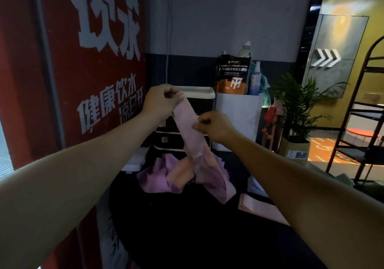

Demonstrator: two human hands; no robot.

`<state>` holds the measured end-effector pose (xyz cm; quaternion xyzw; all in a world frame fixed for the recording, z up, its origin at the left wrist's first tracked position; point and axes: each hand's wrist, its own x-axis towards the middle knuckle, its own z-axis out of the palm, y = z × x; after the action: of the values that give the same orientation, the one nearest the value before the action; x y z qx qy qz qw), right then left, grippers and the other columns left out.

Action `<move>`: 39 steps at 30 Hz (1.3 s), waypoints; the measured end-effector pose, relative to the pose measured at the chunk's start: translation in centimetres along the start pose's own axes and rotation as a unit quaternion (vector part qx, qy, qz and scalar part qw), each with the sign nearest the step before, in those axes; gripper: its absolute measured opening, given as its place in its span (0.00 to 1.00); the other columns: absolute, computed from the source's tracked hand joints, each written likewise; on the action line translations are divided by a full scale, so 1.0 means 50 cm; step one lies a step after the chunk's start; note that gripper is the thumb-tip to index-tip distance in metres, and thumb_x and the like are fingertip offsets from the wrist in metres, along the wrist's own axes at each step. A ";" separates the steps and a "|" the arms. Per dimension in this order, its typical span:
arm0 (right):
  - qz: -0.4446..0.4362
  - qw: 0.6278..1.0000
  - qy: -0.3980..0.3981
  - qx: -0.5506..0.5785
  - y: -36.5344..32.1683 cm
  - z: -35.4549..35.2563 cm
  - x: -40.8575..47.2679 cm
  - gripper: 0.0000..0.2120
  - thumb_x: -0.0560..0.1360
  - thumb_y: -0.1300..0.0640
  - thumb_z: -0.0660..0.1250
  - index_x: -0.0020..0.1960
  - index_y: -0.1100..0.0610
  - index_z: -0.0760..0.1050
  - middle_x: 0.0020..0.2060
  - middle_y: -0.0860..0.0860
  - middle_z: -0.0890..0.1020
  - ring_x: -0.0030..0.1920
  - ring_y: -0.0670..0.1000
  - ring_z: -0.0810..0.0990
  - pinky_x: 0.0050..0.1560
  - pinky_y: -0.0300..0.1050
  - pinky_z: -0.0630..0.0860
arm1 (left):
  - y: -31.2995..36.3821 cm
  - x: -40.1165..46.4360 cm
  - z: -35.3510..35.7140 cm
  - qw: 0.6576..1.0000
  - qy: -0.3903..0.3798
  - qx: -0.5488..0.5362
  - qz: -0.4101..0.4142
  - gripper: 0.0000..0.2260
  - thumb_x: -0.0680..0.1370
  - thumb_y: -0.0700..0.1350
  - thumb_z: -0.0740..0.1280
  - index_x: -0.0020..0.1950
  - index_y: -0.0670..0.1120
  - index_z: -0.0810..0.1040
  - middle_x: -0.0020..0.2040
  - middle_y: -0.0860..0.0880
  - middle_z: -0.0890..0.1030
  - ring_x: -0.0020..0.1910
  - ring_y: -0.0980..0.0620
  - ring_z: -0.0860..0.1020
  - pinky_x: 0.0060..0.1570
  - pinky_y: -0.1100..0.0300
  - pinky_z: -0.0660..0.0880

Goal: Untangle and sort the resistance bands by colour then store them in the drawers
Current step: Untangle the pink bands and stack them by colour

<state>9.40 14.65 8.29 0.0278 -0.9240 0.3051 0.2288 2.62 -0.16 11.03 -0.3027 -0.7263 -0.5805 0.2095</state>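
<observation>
A pale pink resistance band (190,130) hangs stretched above the dark round table (187,227). My left hand (161,101) pinches its top end. My right hand (214,126) pinches its edge lower down. The band's lower part runs into a tangled heap of purple and pink bands (166,177) on the table. A flat folded pink band (259,207) lies to the right of the heap. Behind the band stands a small drawer unit (176,137) with dark drawer fronts and a white top.
A red wall panel (72,81) with white lettering rises at the left. A white cabinet (239,119) carries a black and orange pouch (232,74) and bottles. A potted plant (299,110) and a dark metal rack (357,123) stand at the right.
</observation>
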 end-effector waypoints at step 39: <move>0.169 0.928 0.189 0.272 0.049 -0.268 -0.115 0.08 0.75 0.69 0.63 0.53 0.66 0.76 0.46 0.61 0.79 0.47 0.59 0.78 0.53 0.57 0.78 | 0.154 -0.097 0.206 0.962 -0.231 -0.122 -0.078 0.07 0.77 0.50 0.65 0.44 0.47 0.73 0.40 0.50 0.77 0.40 0.55 0.76 0.44 0.60 0.73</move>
<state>19.53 23.86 13.92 -0.1261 -0.7363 0.5785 0.3276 11.91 9.96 10.89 -0.3945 -0.7002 -0.5931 -0.0483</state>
